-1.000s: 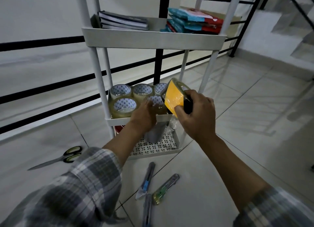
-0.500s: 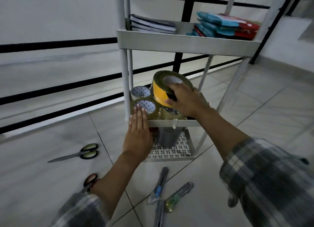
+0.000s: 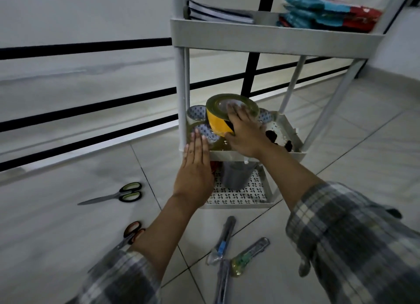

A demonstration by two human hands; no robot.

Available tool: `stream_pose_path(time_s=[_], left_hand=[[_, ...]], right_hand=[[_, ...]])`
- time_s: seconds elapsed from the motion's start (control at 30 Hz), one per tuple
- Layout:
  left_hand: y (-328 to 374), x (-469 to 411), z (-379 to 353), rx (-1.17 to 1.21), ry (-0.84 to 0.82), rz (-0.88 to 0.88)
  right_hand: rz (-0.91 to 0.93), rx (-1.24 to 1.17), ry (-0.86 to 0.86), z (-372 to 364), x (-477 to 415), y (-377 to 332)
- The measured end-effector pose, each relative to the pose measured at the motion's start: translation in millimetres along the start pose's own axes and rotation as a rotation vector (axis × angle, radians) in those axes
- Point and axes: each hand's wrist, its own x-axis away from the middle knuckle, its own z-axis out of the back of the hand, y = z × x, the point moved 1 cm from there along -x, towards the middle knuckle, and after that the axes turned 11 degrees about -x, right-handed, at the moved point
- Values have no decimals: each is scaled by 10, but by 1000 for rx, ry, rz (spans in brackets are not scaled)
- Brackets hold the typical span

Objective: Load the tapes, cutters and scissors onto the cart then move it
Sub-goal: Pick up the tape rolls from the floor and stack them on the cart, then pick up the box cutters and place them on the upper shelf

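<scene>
A white three-tier cart [image 3: 268, 38] stands on the tiled floor. Its middle shelf holds several clear tape rolls [image 3: 196, 114]. My right hand [image 3: 245, 133] grips a yellow-and-black tape roll [image 3: 221, 119], which sits on top of those rolls. My left hand [image 3: 195, 171] lies flat with fingers together against the shelf's front left corner, holding nothing. On the floor lie green-handled scissors [image 3: 118, 194], orange-handled scissors [image 3: 131, 234] partly behind my left forearm, a blue cutter [image 3: 222, 241], a green cutter [image 3: 250, 256] and a third cutter [image 3: 222, 281].
The top shelf carries notebooks [image 3: 220, 13] and blue and red packets [image 3: 329, 15]. A grey roll [image 3: 236, 176] stands on the perforated bottom shelf. A black railing [image 3: 86, 46] runs behind the cart. Open tiled floor lies to the right.
My right hand has carried the yellow-and-black roll from the shelf's front over the clear rolls and set it down flatter. My left hand has slid to the shelf's front left corner.
</scene>
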Motion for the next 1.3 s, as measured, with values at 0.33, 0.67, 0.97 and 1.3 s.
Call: stream_pose_path(time_s=[0.33,0.67,0.97,1.3], left_hand=[[241,603,-221,223,61,32],[225,2048,-1419,88,-430,59],[209,2333,-1654,91,-373,99],[315,2069,-1575,215,-280,227]], right_hand=[[-272,-336,721,-979,1300,353],[-819,-321,45,-1883,1952,999],[-854,-343,83,-2145,2040,1054],[-954,-672,406,-1791,1981,1071]])
